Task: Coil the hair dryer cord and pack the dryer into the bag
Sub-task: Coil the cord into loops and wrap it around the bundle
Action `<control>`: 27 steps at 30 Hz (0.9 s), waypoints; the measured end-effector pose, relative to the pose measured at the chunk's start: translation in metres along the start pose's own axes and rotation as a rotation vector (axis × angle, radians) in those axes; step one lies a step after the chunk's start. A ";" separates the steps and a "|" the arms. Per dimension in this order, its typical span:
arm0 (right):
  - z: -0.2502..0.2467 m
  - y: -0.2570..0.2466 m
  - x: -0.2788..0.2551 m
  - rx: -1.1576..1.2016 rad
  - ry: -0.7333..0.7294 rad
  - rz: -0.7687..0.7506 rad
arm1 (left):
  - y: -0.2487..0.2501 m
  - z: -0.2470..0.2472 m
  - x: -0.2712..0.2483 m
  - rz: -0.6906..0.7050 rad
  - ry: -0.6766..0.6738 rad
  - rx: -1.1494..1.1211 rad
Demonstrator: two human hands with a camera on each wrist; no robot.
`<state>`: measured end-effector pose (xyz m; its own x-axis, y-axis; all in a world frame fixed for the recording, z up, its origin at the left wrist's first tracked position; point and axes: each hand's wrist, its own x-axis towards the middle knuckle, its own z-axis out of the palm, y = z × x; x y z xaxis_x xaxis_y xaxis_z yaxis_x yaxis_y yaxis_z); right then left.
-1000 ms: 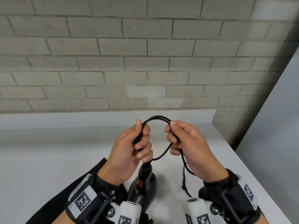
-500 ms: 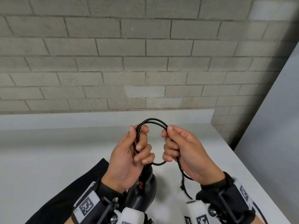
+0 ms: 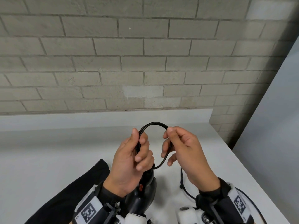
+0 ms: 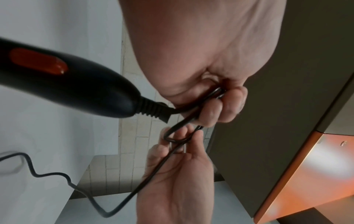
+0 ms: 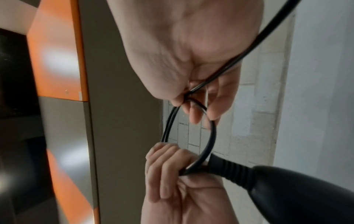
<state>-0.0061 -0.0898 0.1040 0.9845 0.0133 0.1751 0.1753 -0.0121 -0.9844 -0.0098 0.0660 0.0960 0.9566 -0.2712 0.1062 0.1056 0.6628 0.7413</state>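
A pale grey brick wall [image 3: 145, 62] stood ahead of me behind the white surface [image 3: 48, 151]. From my wrist views, an orange-and-grey panel [image 5: 57, 60] caught soft glare.

The hair dryer [image 3: 142, 196] is smooth black plastic with a soft sheen, its switch [image 4: 38, 60] glossy red-orange. The cord [image 3: 155, 124] looks like smooth black rubber. At twelve o'clock, rough matt grey brick wall [image 3: 129, 62]; the table [image 3: 48, 159] is smooth, matt white.
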 end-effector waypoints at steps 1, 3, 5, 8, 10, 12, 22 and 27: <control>0.001 -0.002 0.000 -0.027 0.034 -0.030 | -0.001 0.001 -0.001 0.000 0.002 0.019; 0.001 -0.005 0.002 -0.232 0.132 -0.207 | -0.001 0.003 -0.002 -0.003 -0.003 0.061; -0.004 -0.012 0.006 -0.483 0.186 -0.434 | -0.002 0.004 -0.003 -0.006 -0.022 0.111; -0.012 -0.025 0.017 -0.494 0.197 -0.494 | -0.003 0.004 -0.004 -0.015 -0.060 0.182; -0.015 -0.032 0.023 -0.401 0.197 -0.429 | -0.005 0.003 -0.003 -0.015 -0.099 0.227; -0.017 -0.036 0.027 -0.381 0.219 -0.433 | -0.007 0.004 -0.003 -0.011 -0.139 0.279; -0.028 -0.014 0.030 -0.458 0.242 -0.330 | -0.007 0.001 -0.003 0.026 -0.094 0.236; -0.024 0.022 0.003 -0.785 0.078 -0.237 | -0.006 -0.002 -0.001 0.064 0.033 0.083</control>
<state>0.0012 -0.1141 0.0834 0.9132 0.0343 0.4060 0.3067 -0.7140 -0.6295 -0.0105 0.0632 0.0899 0.9692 -0.2063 0.1342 0.0227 0.6178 0.7860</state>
